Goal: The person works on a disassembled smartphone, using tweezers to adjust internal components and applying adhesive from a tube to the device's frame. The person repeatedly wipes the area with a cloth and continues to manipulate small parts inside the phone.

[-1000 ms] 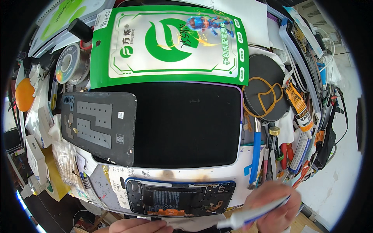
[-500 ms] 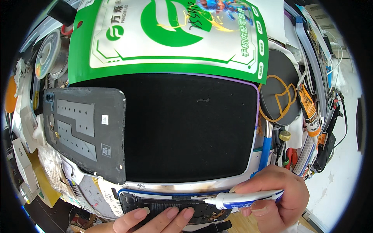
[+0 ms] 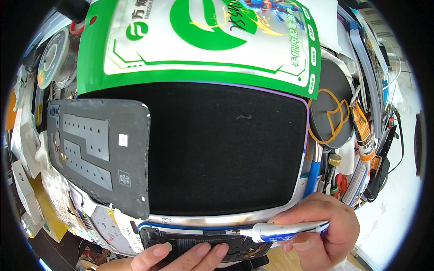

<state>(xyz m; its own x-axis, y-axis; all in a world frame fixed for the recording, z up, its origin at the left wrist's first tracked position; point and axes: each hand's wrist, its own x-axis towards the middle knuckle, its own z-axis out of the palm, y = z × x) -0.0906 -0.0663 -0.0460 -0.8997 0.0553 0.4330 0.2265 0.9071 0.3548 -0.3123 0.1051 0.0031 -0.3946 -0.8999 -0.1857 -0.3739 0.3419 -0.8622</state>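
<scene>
An opened phone (image 3: 183, 240) with a blue edge and dark inner parts lies at the near edge of the work surface. My left hand (image 3: 181, 261) grips it from the near side, fingertips resting on its inner face. In my right hand (image 3: 332, 226), thumb and fingers pinch a white and blue glue tube (image 3: 280, 231). Its narrow white nozzle points left, at the phone's upper edge; whether the tip touches cannot be made out. Beyond, a detached dark grey phone back cover (image 3: 92, 158) lies on the left part of a black mat (image 3: 226, 149).
A green and white packet (image 3: 140, 74) covers the mat's far edge. Right of the mat sit a dark round disc (image 3: 323, 74) with orange rubber bands (image 3: 330, 139), an orange and black tube (image 3: 363, 131) and a blue-handled tool (image 3: 312, 178). A solder spool (image 3: 53, 61) stands far left.
The view has shifted slightly, so the mat's right side and the packet appear further right. Both hands, the glue tube and the phone keep nearly the same arrangement.
</scene>
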